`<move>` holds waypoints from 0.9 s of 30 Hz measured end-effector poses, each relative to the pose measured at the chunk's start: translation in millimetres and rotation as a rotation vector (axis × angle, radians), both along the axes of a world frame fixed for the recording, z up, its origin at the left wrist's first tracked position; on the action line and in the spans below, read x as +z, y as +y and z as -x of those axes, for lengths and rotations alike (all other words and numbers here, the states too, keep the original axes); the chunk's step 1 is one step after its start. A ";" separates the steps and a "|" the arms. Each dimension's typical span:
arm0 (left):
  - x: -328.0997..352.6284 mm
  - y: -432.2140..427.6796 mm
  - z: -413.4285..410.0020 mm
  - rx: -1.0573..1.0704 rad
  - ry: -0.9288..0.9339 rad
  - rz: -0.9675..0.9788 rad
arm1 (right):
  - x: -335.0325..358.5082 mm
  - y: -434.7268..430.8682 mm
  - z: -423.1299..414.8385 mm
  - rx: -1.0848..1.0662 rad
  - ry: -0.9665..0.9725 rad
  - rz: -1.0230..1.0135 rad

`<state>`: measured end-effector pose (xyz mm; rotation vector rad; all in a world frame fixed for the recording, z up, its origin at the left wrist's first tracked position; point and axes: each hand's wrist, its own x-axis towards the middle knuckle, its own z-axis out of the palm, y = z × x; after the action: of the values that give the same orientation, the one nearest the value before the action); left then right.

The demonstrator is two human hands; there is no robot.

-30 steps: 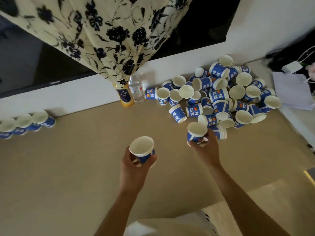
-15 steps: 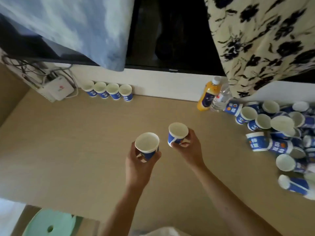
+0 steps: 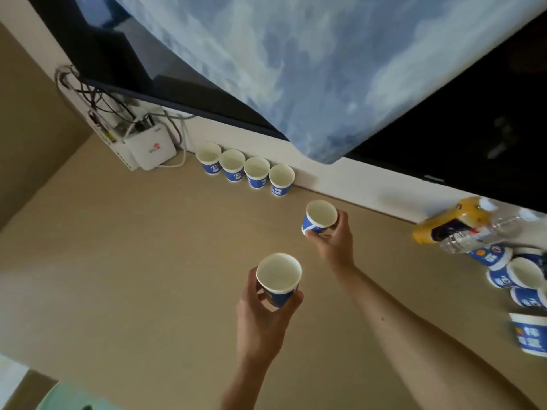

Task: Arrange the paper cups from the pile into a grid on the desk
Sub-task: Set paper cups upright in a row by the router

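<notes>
Both hands are moving away from the pile. Half a second ago the two cups were riding side by side over the middle of the desk, and now the right hand is reaching ahead toward the back wall while the left hand is trailing nearer the body.

The right hand is pinching a paper cup low on its wall, fingers curling round it, mouth up and tipping slightly toward ten o'clock. Whether its base is touching the desk I cannot tell. The left hand is wrapping thumb and fingers round a second cup, holding it upright above the desk.

A row of four cups is standing rim to rim along the wall at ten o'clock from the right hand, with its end cup near the carried one. The pile is lying at three o'clock at the edge of view, with several of its cups on their sides, just past an orange bottle and a clear bottle.

The right cup is probably heading for the fifth place in that row. These cups are light and empty, so a tilted approach could clip the fourth cup with a rim or knuckle and topple its neighbours. Letting go before the base is sitting flat could send the cup rolling. Squeezing hard could dent its thin wall. Setting it off the line would skew every later row of the grid.
</notes>
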<state>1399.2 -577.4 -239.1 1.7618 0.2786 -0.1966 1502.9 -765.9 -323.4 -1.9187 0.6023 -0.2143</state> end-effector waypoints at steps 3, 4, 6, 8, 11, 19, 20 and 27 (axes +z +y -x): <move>-6.8 9.9 -14.1 0.004 -0.002 0.004 | -11.6 6.6 -36.2 -0.026 0.035 0.015; -9.0 12.8 -18.0 0.005 -0.005 0.007 | -15.8 7.6 -47.8 -0.030 0.046 0.016; -15.9 19.4 -26.1 0.010 -0.017 0.005 | -22.3 9.7 -69.2 -0.043 0.060 0.024; -22.8 24.8 -33.0 0.007 -0.018 0.001 | -28.6 10.1 -86.5 -0.067 0.063 0.042; -31.3 30.7 -42.0 0.012 -0.005 0.003 | -36.8 10.0 -105.4 -0.095 0.045 0.059; -38.4 33.5 -57.7 0.015 -0.015 0.014 | -39.9 13.4 -118.3 -0.101 0.024 0.074; -38.7 32.7 -58.1 0.010 -0.012 0.010 | -39.3 14.0 -118.5 -0.105 0.016 0.069; -38.0 27.9 -52.4 -0.004 -0.041 0.002 | -51.8 10.1 -114.3 -0.132 -0.010 -0.034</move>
<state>1451.6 -549.5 -277.1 1.7622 0.2451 -0.1640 1617.2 -755.8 -375.2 -1.8457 0.7220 -0.2957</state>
